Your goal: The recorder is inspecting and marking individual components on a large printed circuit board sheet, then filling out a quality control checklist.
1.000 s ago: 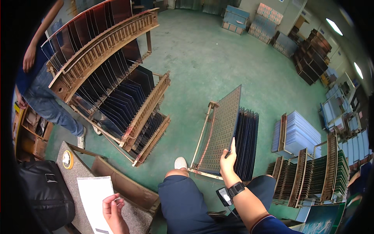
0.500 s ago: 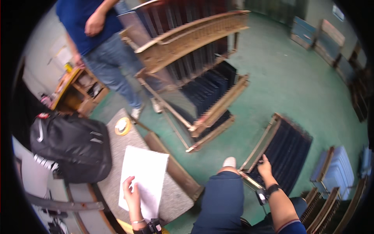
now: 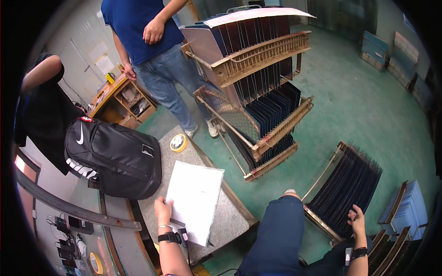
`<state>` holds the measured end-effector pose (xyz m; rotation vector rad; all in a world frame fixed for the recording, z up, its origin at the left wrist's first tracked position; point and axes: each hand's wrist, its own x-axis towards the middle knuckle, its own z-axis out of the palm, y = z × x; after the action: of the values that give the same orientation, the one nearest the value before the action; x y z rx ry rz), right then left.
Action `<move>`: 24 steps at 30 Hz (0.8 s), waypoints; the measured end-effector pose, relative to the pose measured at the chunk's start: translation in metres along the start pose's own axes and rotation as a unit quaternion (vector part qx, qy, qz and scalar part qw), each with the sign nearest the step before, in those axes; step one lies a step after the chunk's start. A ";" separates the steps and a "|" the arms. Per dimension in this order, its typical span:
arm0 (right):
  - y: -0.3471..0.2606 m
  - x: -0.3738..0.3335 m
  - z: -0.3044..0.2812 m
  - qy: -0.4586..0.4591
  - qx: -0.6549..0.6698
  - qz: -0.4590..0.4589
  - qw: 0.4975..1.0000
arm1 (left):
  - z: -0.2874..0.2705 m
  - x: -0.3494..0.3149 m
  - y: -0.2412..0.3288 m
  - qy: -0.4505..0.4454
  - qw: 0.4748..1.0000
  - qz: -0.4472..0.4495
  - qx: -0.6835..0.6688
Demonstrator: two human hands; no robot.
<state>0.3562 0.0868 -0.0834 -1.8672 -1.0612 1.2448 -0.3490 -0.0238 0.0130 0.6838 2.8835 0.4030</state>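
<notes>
My left hand [image 3: 163,209] is at the left edge of a stack of white paper [image 3: 195,198], fingers bent round that edge. The paper lies on a grey, speckled block-like table [image 3: 235,216]. My right hand [image 3: 357,221] is over the near right part of a low rack of thin dark panels [image 3: 343,188], its fingers loosely apart and nothing visible in them. The panels stand on edge in a close row, between rusty metal rails. Both my wrists wear dark straps with small devices. My knee shows between the table and the rack.
A black backpack [image 3: 115,158] and a yellow tape roll [image 3: 178,142] sit on the table. A tall rack [image 3: 267,50] of dark panels stands ahead. One person [image 3: 156,60] stands beside it; another [image 3: 43,110] is far left. Blue panels [image 3: 410,207] stand in a rack at right.
My left hand has gone from over the paper to its left edge, its fingers closing. My right hand has moved off the rack's left part toward its near right side. The view has shifted.
</notes>
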 end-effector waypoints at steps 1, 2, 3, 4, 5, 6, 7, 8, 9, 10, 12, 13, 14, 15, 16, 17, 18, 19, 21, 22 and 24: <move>-0.007 -0.009 -0.007 0.009 -0.004 -0.009 1.000 | -0.008 0.001 0.000 0.051 0.995 0.067 -0.046; -0.010 -0.017 -0.012 0.014 -0.004 -0.006 1.000 | -0.015 0.000 -0.001 0.103 0.982 0.131 -0.090; -0.012 -0.026 -0.014 0.017 0.003 -0.013 1.000 | -0.025 -0.002 -0.006 0.123 0.970 0.172 -0.119; -0.014 -0.037 -0.022 0.031 0.003 -0.027 0.999 | -0.040 -0.016 0.014 0.126 0.958 0.192 -0.170; -0.014 -0.045 -0.025 0.039 0.004 -0.041 0.998 | -0.060 -0.033 0.029 0.132 0.944 0.209 -0.217; -0.014 -0.050 -0.024 0.038 0.006 -0.043 0.998 | -0.080 -0.043 0.030 0.140 0.942 0.214 -0.216; -0.015 -0.053 -0.021 0.021 -0.005 -0.070 0.997 | -0.093 -0.049 0.028 0.149 0.940 0.218 -0.214; -0.016 -0.058 -0.017 0.005 -0.016 -0.097 0.995 | -0.101 -0.050 0.018 0.157 0.935 0.216 -0.232; -0.019 -0.059 -0.004 -0.023 0.000 -0.128 0.992 | -0.110 -0.054 0.009 0.141 0.934 0.191 -0.268; -0.025 -0.061 0.013 -0.045 0.003 -0.158 0.986 | -0.109 -0.064 0.008 0.097 0.886 0.173 -0.420; -0.049 -0.075 0.051 -0.093 0.001 -0.210 0.973 | -0.096 -0.089 0.003 -0.016 0.809 0.113 -0.576; -0.068 -0.087 0.073 -0.118 -0.002 -0.232 0.966 | -0.083 -0.100 -0.009 -0.080 0.801 0.077 -0.589; -0.089 -0.099 0.092 -0.136 -0.037 -0.278 0.950 | -0.063 -0.110 -0.022 -0.111 0.792 0.052 -0.598; -0.106 -0.108 0.106 -0.138 -0.088 -0.313 0.935 | -0.022 -0.110 -0.026 -0.164 0.777 0.020 -0.608; -0.114 -0.113 0.115 -0.159 -0.098 -0.320 0.929 | 0.001 -0.122 -0.022 -0.165 0.799 -0.002 -0.578; -0.121 -0.116 0.122 -0.178 -0.107 -0.325 0.923 | 0.019 -0.130 -0.020 -0.168 0.820 -0.021 -0.546; -0.128 -0.120 0.126 -0.191 -0.122 -0.343 0.912 | 0.038 -0.130 -0.029 -0.183 0.818 -0.010 -0.544; -0.134 -0.126 0.129 -0.201 -0.140 -0.359 0.901 | 0.059 -0.125 -0.041 -0.022 0.923 0.081 -0.376; -0.133 -0.128 0.136 -0.211 -0.150 -0.364 0.895 | 0.065 -0.117 -0.025 0.107 0.964 0.169 -0.174; -0.135 -0.134 0.130 -0.193 -0.139 -0.381 0.894 | 0.071 -0.105 -0.026 0.105 0.962 0.154 -0.199; -0.118 -0.134 0.110 -0.137 -0.132 -0.390 0.901 | 0.067 -0.092 -0.011 0.041 0.965 0.157 -0.206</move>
<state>0.1919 0.0322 0.0345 -1.2073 -1.9618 0.9041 -0.2580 -0.0607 -0.0468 1.0608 2.6269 1.0578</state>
